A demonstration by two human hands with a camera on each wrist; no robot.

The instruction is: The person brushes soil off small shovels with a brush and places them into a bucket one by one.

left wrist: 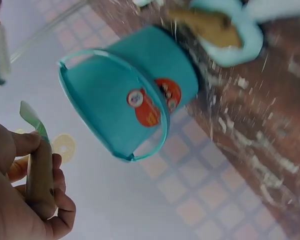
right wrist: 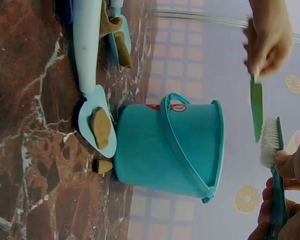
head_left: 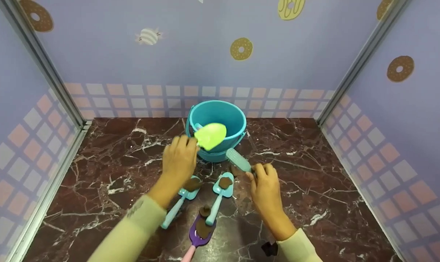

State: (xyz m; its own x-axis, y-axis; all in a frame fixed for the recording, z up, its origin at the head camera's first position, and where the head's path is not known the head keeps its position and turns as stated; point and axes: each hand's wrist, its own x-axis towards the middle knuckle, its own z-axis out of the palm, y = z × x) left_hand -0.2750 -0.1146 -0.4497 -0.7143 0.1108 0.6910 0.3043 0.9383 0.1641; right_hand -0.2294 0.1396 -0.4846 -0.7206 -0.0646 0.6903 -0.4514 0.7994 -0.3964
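My left hand [head_left: 179, 157] grips the handle of a bright green toy shovel [head_left: 213, 135], its blade over the near rim of a turquoise bucket [head_left: 215, 157]. In the left wrist view, the fingers wrap round the shovel's brownish handle [left wrist: 41, 175]. My right hand [head_left: 266, 185] holds a scrub brush [head_left: 238, 160] with a teal handle and white bristles, just right of the bucket. In the right wrist view, the bristles [right wrist: 270, 145] lie close to the green blade [right wrist: 256, 107]; contact is unclear. Something light blue [head_left: 198, 126] shows inside the bucket.
Two light-blue shovels [head_left: 213, 211] [head_left: 173, 213] lie before the bucket with brown lumps on their blades. Nearer is a purple shovel [head_left: 194, 236] with a pink handle, also bearing brown lumps. A small dark object [head_left: 269, 249] lies by the right sleeve. Patterned walls enclose the marbled surface.
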